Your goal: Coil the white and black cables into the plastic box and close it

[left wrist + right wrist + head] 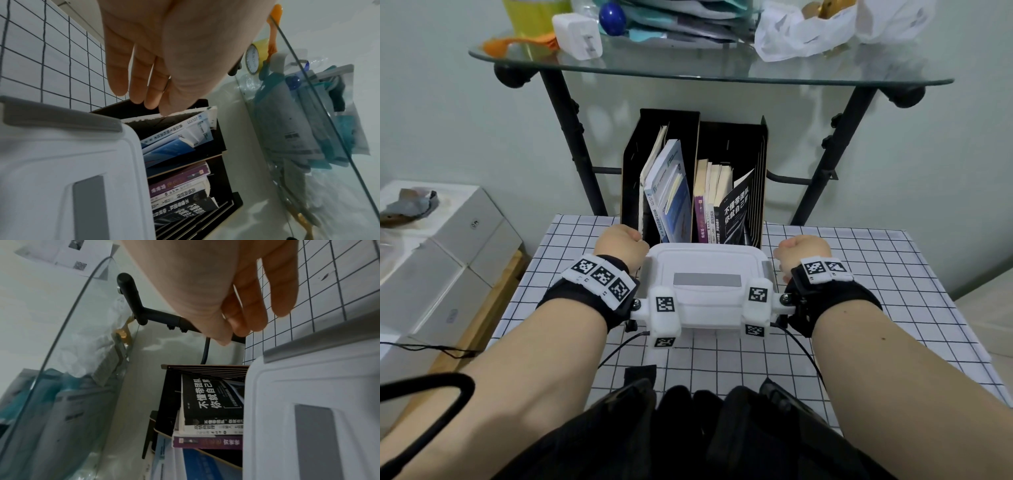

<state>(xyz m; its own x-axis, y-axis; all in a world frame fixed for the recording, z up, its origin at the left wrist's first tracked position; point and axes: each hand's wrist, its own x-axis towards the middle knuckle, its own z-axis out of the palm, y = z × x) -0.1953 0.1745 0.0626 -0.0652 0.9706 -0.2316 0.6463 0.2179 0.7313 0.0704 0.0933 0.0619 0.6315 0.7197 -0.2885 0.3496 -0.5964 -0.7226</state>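
The desk (pixel 859 274), under a white cloth with a black grid, fills the lower middle of the head view. At its far edge stands a black file rack (pixel 695 178) packed with books. Just in front of that, at frame centre, sits the plastic box (pixel 705 284) with its white lid down and a grey latch (pixel 61 113) along each short side. No cables show, so they are probably inside already.

The left hand (pixel 621 248) hangs beside the box's left end and the right hand (pixel 803 251) beside its right end. Both are empty, with relaxed, lightly bent fingers (pixel 133 73) clear of the latches.

The step in hand looks like latching. Done well, both hands press their latches together, evenly, so the lid seats flat and the box does not slide toward the rack.
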